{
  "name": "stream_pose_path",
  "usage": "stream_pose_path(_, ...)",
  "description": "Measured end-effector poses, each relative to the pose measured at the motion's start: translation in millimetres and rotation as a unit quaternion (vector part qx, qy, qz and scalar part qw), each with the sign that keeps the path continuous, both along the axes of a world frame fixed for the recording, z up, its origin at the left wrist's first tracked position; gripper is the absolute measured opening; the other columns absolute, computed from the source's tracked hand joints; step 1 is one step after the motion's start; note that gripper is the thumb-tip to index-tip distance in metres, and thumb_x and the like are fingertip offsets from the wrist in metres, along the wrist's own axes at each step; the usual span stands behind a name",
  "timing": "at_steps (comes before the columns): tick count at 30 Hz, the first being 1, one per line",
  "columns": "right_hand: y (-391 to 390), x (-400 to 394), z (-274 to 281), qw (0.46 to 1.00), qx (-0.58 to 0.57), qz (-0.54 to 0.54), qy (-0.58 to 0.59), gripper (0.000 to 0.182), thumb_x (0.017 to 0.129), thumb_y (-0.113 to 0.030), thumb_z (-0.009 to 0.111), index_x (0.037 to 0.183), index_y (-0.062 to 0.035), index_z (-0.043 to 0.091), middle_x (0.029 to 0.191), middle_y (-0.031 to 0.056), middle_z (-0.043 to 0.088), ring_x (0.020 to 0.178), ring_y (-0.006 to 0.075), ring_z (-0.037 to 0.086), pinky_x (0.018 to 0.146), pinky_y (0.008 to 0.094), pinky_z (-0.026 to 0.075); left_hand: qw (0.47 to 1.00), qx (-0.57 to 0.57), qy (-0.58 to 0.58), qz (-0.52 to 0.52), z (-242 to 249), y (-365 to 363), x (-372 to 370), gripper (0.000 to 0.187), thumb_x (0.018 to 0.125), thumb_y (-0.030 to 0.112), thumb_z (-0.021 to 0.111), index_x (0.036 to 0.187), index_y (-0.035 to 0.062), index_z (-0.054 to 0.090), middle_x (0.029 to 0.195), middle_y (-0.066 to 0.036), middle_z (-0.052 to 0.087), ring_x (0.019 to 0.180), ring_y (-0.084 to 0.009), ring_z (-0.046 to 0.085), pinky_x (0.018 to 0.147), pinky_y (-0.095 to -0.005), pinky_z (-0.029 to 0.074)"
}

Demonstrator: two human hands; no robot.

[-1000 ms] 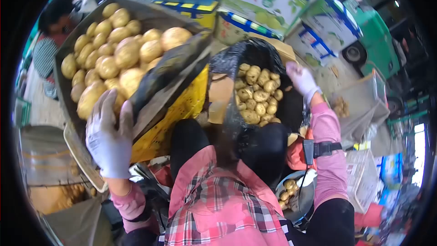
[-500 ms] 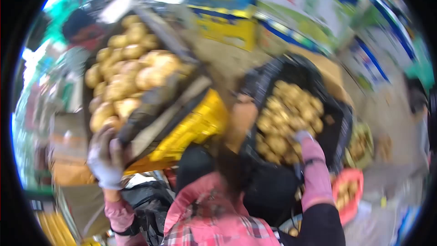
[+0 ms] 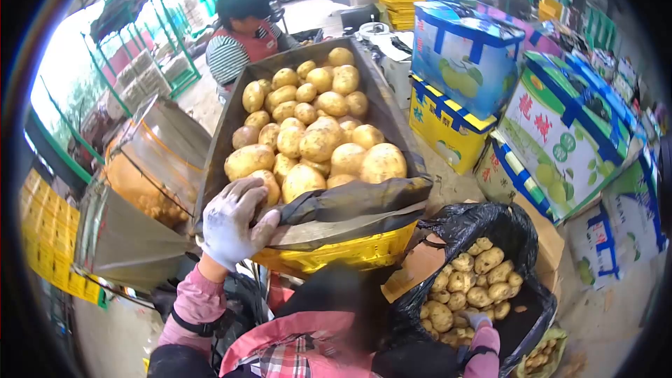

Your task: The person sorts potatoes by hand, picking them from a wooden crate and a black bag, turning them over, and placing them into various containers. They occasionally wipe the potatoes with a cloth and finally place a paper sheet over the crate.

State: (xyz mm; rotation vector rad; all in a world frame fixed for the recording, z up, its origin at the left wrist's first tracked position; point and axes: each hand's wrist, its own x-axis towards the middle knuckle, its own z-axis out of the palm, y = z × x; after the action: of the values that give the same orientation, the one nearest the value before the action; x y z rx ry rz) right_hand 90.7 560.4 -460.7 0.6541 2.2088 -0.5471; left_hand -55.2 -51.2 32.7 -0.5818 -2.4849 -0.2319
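Observation:
My left hand (image 3: 234, 222), in a pale glove, rests at the near left corner of a crate with a dark liner (image 3: 336, 220). Its fingers touch a potato (image 3: 268, 186), and the thumb is spread apart from them. Many potatoes (image 3: 322, 141) fill this crate, whose yellow side (image 3: 336, 250) faces me. Lower right, my right hand (image 3: 477, 318), gloved too, is among potatoes (image 3: 483, 280) in a box lined with a black plastic bag (image 3: 530, 238); its fingers are mostly hidden, so their grip is unclear.
Fruit cartons, one blue (image 3: 465, 63) and one green and white (image 3: 560, 136), stand at the right. A person (image 3: 245, 38) is beyond the crate. Large sacks (image 3: 150, 161) and yellow crates (image 3: 49, 238) are at the left. A small sack of potatoes (image 3: 542, 357) lies lower right.
The view has swung upward and to the left and become sharper, so both potato containers appear lower and further right. Both hands remain at the same containers.

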Motion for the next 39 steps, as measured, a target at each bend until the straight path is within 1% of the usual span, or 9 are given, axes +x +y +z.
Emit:
stream_pose_path(5, -20.8, 36.3, 96.3, 0.858, -0.241, -0.45, 0.062, 0.058, 0.091, -0.05, 0.064, 0.131, -0.0078, 0.061, 0.122, 0.0121, 0.067, 0.107, 0.03, 0.065, 0.088, 0.045, 0.056, 1.0, 0.022, 0.001, -0.006, 2.3, -5.2, 2.2, 0.038, 0.076, 0.022, 0.074, 0.106, -0.0002, 0.067, 0.115, -0.021, 0.068, 0.104, -0.0399, 0.067, 0.09, -0.0435, 0.054)
stream_pose_path(13, -149.2, 22.9, 375.2, 0.665, -0.524, -0.319, 0.427, 0.059, 0.098, -0.05, 0.056, 0.13, -0.0012, 0.062, 0.12, 0.0098, 0.069, 0.109, 0.0231, 0.067, 0.091, 0.0404, 0.056, 0.928, 0.282, 0.065, -0.233, -41.3, 28.4, 47.0, 0.042, 0.079, 0.002, 0.07, 0.12, -0.0012, 0.065, 0.12, -0.02, 0.066, 0.11, -0.0358, 0.066, 0.099, -0.0448, 0.051)
stream_pose_path(17, -230.4, 35.7, 401.2, 0.692, -0.441, -0.214, 0.529, 0.059, 0.098, -0.051, 0.056, 0.126, 0.0009, 0.063, 0.121, 0.0093, 0.067, 0.109, 0.0174, 0.063, 0.097, 0.0322, 0.05, 0.648, 0.59, -0.331, -0.35, -103.2, 143.3, 118.4, 0.053, 0.097, 0.006, 0.055, 0.149, 0.004, 0.043, 0.148, -0.011, 0.049, 0.135, -0.0274, 0.049, 0.107, -0.0422, 0.045)
stream_pose_path(21, -319.0, 33.2, 370.1, 0.781, -0.032, 0.006, 0.624, 0.07, 0.084, -0.038, 0.08, 0.133, 0.0036, 0.051, 0.126, 0.0205, 0.061, 0.12, 0.0319, 0.059, 0.103, 0.0414, 0.046, -0.182, 0.619, -0.58, -0.497, -135.3, 169.6, 116.5, 0.052, 0.11, 0.033, 0.031, 0.153, 0.0043, 0.033, 0.149, -0.012, 0.045, 0.14, -0.0213, 0.042, 0.118, -0.0408, 0.034)
stream_pose_path(27, -347.9, 48.5, 385.6, 0.731, -0.209, -0.118, 0.638, 0.065, 0.083, -0.027, 0.081, 0.132, 0.0051, 0.054, 0.125, 0.0188, 0.062, 0.115, 0.0257, 0.061, 0.098, 0.0379, 0.05, -0.58, 0.538, -0.524, -0.315, -137.9, 169.2, 132.3, 0.064, 0.105, 0.035, 0.05, 0.154, 0.001, 0.028, 0.154, -0.016, 0.038, 0.138, -0.0265, 0.044, 0.119, -0.037, 0.031)
stream_pose_path(33, -342.6, 49.5, 424.7, 0.57, -0.51, -0.294, 0.573, 0.045, 0.095, -0.019, 0.063, 0.132, 0.004, 0.053, 0.115, 0.0087, 0.068, 0.099, 0.0166, 0.067, 0.086, 0.0291, 0.054, 0.097, 0.759, -0.533, -0.36, -140.3, 136.2, 138.0, 0.052, 0.101, 0.03, 0.06, 0.14, 0.0006, 0.044, 0.128, -0.012, 0.059, 0.114, -0.0246, 0.063, 0.097, -0.0362, 0.053)
stream_pose_path(37, -337.0, 56.7, 443.1, 0.625, -0.502, -0.259, 0.538, 0.055, 0.089, -0.02, 0.073, 0.135, 0.0017, 0.052, 0.119, 0.0101, 0.066, 0.107, 0.019, 0.065, 0.089, 0.0285, 0.054, 0.309, 0.623, -0.605, -0.388, -109.8, 111.0, 123.3, 0.046, 0.102, 0.032, 0.059, 0.134, -0.0004, 0.051, 0.121, -0.012, 0.063, 0.107, -0.0255, 0.067, 0.09, -0.0356, 0.057)
stream_pose_path(38, -335.3, 58.3, 449.5, 0.641, -0.494, -0.272, 0.521, 0.065, 0.081, -0.01, 0.08, 0.138, 0.0012, 0.051, 0.124, 0.012, 0.063, 0.113, 0.021, 0.063, 0.092, 0.0304, 0.054, 0.192, 0.594, -0.705, -0.337, -113.0, 105.3, 110.7, 0.047, 0.104, 0.032, 0.055, 0.138, -0.0001, 0.05, 0.129, -0.011, 0.06, 0.115, -0.0207, 0.062, 0.098, -0.0318, 0.051)
stream_pose_path(39, -338.4, 56.9, 453.0, 0.67, -0.436, -0.247, 0.547, 0.068, 0.079, -0.007, 0.08, 0.14, 0.0015, 0.05, 0.126, 0.0121, 0.062, 0.114, 0.0208, 0.062, 0.095, 0.031, 0.053, 0.317, 0.568, -0.666, -0.365, -102.4, 105.2, 107.4, 0.049, 0.103, 0.031, 0.056, 0.14, 0.0002, 0.048, 0.133, -0.011, 0.057, 0.119, -0.0194, 0.059, 0.102, -0.0318, 0.048)
